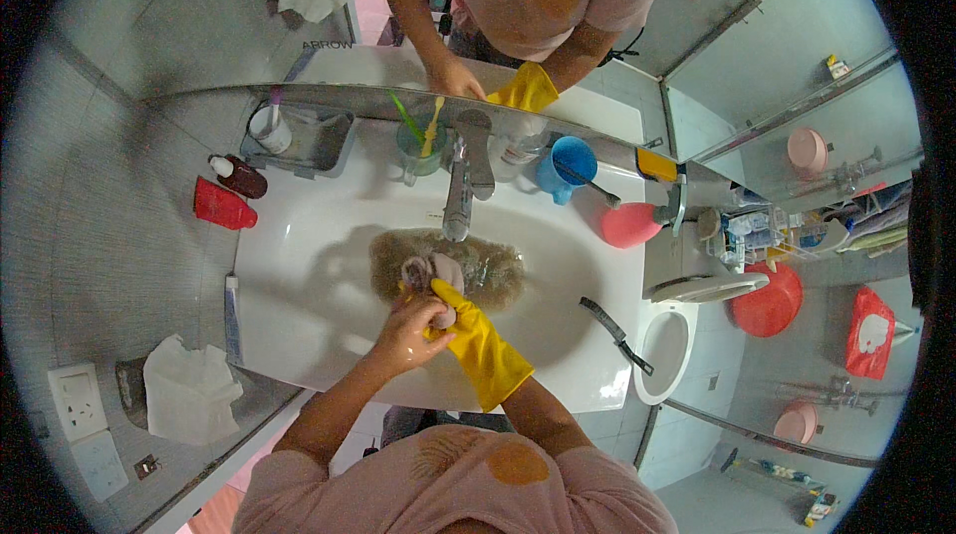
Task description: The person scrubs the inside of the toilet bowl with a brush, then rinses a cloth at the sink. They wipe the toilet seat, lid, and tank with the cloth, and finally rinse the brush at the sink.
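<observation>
Below the spout of the silver faucet point(457, 197), on the side nearer the wearer, two hands meet over a wet, greyish-pink bundle point(446, 273) that looks like cloth, as I watch from afar through the head camera. The bare left hand point(410, 332) has its fingers curled together and clamped on the bundle's lower part, though I cannot tell how firmly; the right hand point(466, 325), in a yellow rubber glove, is closed on the same cloth, its thumb laid over the top. Murky brown water point(493, 270) pools around the far end of the bundle, in the bowl of the white sink point(299, 335) below the faucet. Just left of the faucet I see a clear cup point(422, 161) with green and yellow toothbrushes; farther left sit a grey tray point(335, 140) bearing a white cup point(270, 132), a dark bottle point(240, 176) and a red pouch point(223, 204). To the faucet's right stand a blue mug point(566, 173), a dark-handled brush point(590, 184) lying across it, and a rounded coral-pink object point(629, 224). Lower right of the faucet, a black comb-like strip point(614, 335) lies over the sink's edge, near a white toilet point(664, 353). Behind the faucet, a mirror point(597, 101) reflects the wearer's pale pink shirt and yellow glove.
</observation>
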Demonstrator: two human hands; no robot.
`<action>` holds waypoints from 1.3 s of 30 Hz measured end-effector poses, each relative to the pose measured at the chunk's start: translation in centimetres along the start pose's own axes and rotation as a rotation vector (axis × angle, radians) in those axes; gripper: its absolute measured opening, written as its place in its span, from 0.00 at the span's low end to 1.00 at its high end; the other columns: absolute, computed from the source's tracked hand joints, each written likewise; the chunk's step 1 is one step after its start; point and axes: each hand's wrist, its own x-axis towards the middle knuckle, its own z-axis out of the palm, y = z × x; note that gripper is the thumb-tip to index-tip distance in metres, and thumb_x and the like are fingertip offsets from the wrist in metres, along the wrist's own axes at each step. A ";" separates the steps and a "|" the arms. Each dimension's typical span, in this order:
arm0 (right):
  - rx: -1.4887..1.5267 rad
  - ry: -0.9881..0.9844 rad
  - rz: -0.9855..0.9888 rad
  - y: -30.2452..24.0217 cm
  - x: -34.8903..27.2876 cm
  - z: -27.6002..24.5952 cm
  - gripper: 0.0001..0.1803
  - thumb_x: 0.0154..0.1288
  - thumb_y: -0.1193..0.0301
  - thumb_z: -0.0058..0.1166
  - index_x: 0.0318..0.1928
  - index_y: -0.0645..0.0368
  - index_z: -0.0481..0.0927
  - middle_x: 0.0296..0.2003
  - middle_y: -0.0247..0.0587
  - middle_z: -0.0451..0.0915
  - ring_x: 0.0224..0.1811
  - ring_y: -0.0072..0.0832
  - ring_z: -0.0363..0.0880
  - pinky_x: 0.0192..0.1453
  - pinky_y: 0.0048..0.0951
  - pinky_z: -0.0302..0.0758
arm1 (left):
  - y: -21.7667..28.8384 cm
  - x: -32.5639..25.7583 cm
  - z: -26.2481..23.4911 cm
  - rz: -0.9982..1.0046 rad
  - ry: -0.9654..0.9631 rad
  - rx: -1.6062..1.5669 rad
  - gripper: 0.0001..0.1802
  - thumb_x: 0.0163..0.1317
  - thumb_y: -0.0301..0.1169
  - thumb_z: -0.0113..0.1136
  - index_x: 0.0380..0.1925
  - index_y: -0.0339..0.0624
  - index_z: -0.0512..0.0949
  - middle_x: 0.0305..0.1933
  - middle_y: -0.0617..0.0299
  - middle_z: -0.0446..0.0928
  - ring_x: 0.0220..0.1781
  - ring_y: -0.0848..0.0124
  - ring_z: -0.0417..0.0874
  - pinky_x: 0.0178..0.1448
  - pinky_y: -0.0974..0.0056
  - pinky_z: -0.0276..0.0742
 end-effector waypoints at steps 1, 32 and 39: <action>-0.003 -0.022 -0.001 -0.3 -0.5 -0.2 0.23 0.66 0.64 0.52 0.59 0.59 0.68 0.49 0.46 0.77 0.49 0.35 0.77 0.52 0.34 0.76 | -0.2 -0.1 -1.2 -0.002 0.016 -0.136 0.19 0.51 0.26 0.67 0.42 0.39 0.72 0.42 0.57 0.77 0.46 0.61 0.79 0.53 0.58 0.73; -1.610 0.181 -0.038 -2.7 0.4 4.2 0.17 0.65 0.55 0.51 0.44 0.54 0.74 0.28 0.29 0.75 0.18 0.15 0.67 0.18 0.16 0.61 | -12.2 6.4 7.9 -0.469 0.258 0.153 0.12 0.47 0.32 0.64 0.26 0.36 0.74 0.27 0.49 0.75 0.33 0.52 0.77 0.40 0.53 0.73; -0.270 -0.078 0.419 -3.8 -5.2 6.9 0.23 0.65 0.52 0.50 0.51 0.56 0.73 0.29 0.30 0.76 0.17 0.17 0.66 0.17 0.19 0.61 | -12.8 3.7 1.3 -0.511 -0.318 -1.875 0.37 0.61 0.66 0.40 0.51 0.47 0.77 0.58 0.57 0.71 0.58 0.56 0.72 0.61 0.46 0.68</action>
